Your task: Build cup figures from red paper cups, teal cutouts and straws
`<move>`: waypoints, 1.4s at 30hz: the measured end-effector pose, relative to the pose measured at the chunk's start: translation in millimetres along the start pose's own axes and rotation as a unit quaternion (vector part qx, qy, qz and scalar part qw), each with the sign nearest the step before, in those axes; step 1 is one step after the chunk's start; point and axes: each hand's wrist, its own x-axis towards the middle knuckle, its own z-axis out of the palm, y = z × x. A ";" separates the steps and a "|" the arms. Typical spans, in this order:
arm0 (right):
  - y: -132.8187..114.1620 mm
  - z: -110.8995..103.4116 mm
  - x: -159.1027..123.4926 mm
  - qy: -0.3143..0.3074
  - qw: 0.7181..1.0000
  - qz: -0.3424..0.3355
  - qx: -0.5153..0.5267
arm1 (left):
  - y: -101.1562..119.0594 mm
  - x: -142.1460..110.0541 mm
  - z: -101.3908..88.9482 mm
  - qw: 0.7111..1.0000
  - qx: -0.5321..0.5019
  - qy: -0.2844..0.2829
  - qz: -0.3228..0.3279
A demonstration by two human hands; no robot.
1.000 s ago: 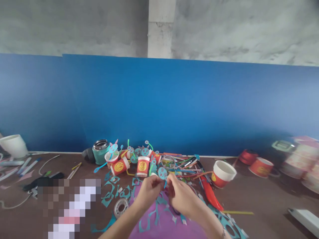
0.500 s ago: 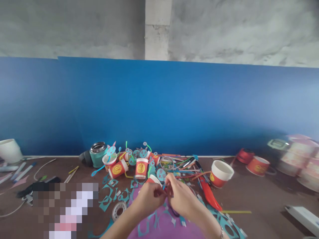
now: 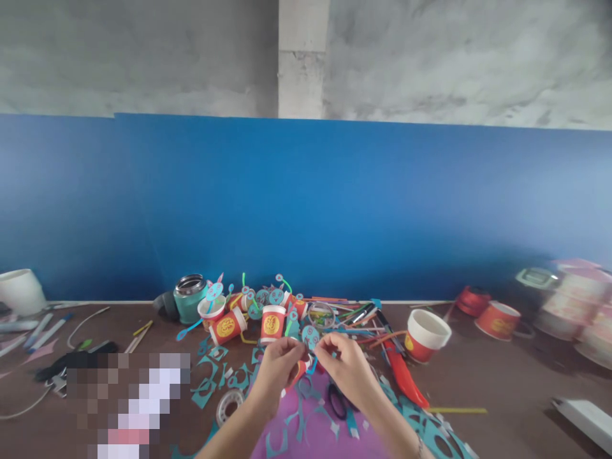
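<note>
A round blue paper face [image 3: 310, 335] with drawn features stands above a red-and-white paper cup [image 3: 300, 371], which my hands partly cover. My left hand [image 3: 280, 368] is closed in a pinch at the face's lower left edge. On the opposite edge, my right hand [image 3: 345, 364] pinches too, thumb and forefinger together. A bit of blue straw [image 3: 312, 365] shows beside the cup, below the fingers. Dark-handled scissors [image 3: 336, 401] lie under my right wrist on a purple sheet [image 3: 310, 440], among blue paper scraps.
Several decorated paper cups [image 3: 272, 324] stand behind my hands, next to a teal thermos [image 3: 189, 298]. A tape roll [image 3: 229, 407] lies by my left forearm. To the right are a red-handled knife [image 3: 406, 379], a white-rimmed cup [image 3: 427, 335] and a white box [image 3: 586, 417].
Both hands have moved up from in front of the cup to the paper face. They have spread slightly apart, uncovering the scissors and more of the purple sheet.
</note>
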 end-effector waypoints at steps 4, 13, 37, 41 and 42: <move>5.8 6.8 2.7 -0.042 0.995 0.052 0.075 | 4.0 -5.6 2.1 0.997 -0.070 0.007 -0.022; 10.9 10.5 5.6 -0.061 0.984 0.093 0.141 | 6.6 -7.3 3.8 0.996 -0.081 0.008 -0.032; 5.6 13.4 6.2 0.005 0.990 0.070 0.124 | 6.4 -8.3 3.8 0.992 -0.120 0.001 -0.047; 9.4 16.6 6.6 -0.005 0.987 0.081 0.141 | 5.2 -7.2 2.6 0.990 -0.130 0.009 -0.045; 10.2 17.2 6.6 -0.009 0.986 0.084 0.146 | 5.0 -7.1 2.7 0.990 -0.131 0.010 -0.044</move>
